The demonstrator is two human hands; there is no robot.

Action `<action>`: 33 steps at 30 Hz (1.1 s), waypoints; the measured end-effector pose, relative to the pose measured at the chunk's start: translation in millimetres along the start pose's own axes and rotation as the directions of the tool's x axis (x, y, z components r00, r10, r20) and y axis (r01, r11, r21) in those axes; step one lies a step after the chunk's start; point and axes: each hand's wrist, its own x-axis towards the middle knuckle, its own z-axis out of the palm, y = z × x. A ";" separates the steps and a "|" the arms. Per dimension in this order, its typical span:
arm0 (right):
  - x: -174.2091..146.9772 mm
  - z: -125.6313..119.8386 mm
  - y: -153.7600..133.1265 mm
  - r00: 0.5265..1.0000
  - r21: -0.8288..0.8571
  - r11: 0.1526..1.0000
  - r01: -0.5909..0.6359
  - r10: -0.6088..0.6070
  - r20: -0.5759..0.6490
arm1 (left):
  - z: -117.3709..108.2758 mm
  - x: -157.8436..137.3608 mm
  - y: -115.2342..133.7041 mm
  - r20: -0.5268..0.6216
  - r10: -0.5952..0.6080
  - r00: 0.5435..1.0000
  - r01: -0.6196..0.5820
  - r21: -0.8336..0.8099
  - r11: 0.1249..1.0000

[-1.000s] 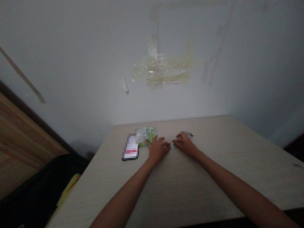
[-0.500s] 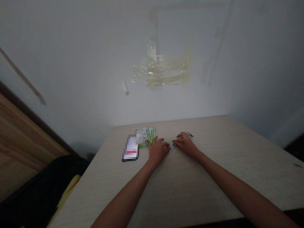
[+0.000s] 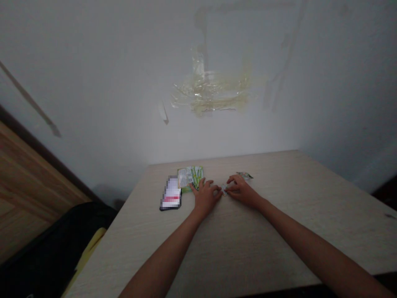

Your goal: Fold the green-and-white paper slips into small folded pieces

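Observation:
Between my hands, low over the table, is a small whitish piece with darker marks (image 3: 224, 190); its kind is too small to make out. The thumb and forefinger of my left hand (image 3: 206, 198) pinch its left edge, while the other fingers spread toward a green and white printed packet (image 3: 186, 177). From the other side, the fingertips of my right hand (image 3: 243, 192) close on its right edge. Just behind the right hand lies a small folded sachet-like wrapper (image 3: 246, 175), partly hidden by the fingers.
A phone with a blurred screen (image 3: 171, 193) lies left of my left hand, against the packet. The pale wooden table (image 3: 229, 244) meets a wall (image 3: 124, 82) with old tape (image 3: 214, 93). Dark and yellow fabric (image 3: 87, 252) sits beyond the table's left edge.
My right fingers have shifted slightly left and down along the small piece, covering more of it. More of the wrapper behind shows now. My left hand stays in place.

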 end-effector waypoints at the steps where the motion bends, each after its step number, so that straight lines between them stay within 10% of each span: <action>1: 0.3 -0.8 -0.8 1.000 -0.001 1.000 0.011 -0.011 0.004 | 0.2 -0.1 0.2 -0.003 -0.002 1.000 0.002 0.000 1.000; 24: -1.8 -8.8 -12.3 0.989 0.115 0.985 0.125 -0.133 0.061 | 2.9 0.1 -0.9 -0.012 -0.016 1.000 0.016 -0.007 1.000; 33: -2.6 4.3 10.4 0.987 -0.071 0.991 -0.115 0.106 -0.117 | 3.4 4.5 -4.7 -0.040 -0.012 0.999 0.010 -0.048 0.999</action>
